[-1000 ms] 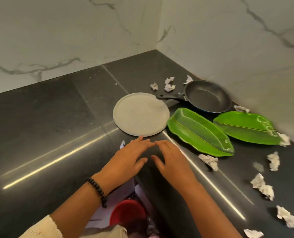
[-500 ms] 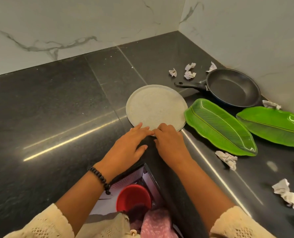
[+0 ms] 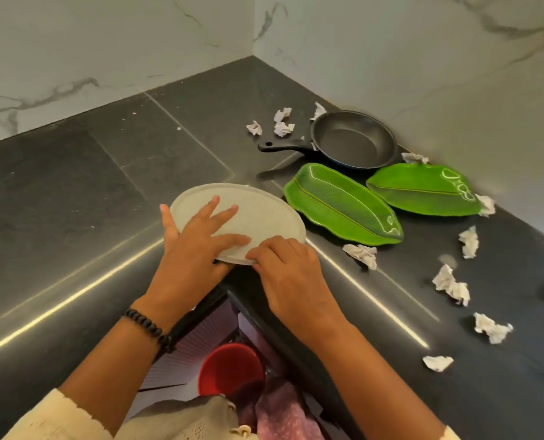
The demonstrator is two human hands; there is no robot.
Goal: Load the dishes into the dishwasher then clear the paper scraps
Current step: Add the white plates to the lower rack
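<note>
home kitchen. dark stone counter (image 3: pixel 73 192) ran into corner, white marble-look walls (image 3: pixel 105 42) behind. cookware lay on it: black pan (image 3: pixel 353 141), two green leaf dishes (image 3: pixel 340 204) (image 3: pixel 423 188), pale round plate (image 3: pixel 264 214). crumpled paper scraps (image 3: pixel 359 254) were scattered beside dishes. below counter edge, red bowl (image 3: pixel 231 366) sat in open compartment; whether dishwasher, could not tell.
</note>
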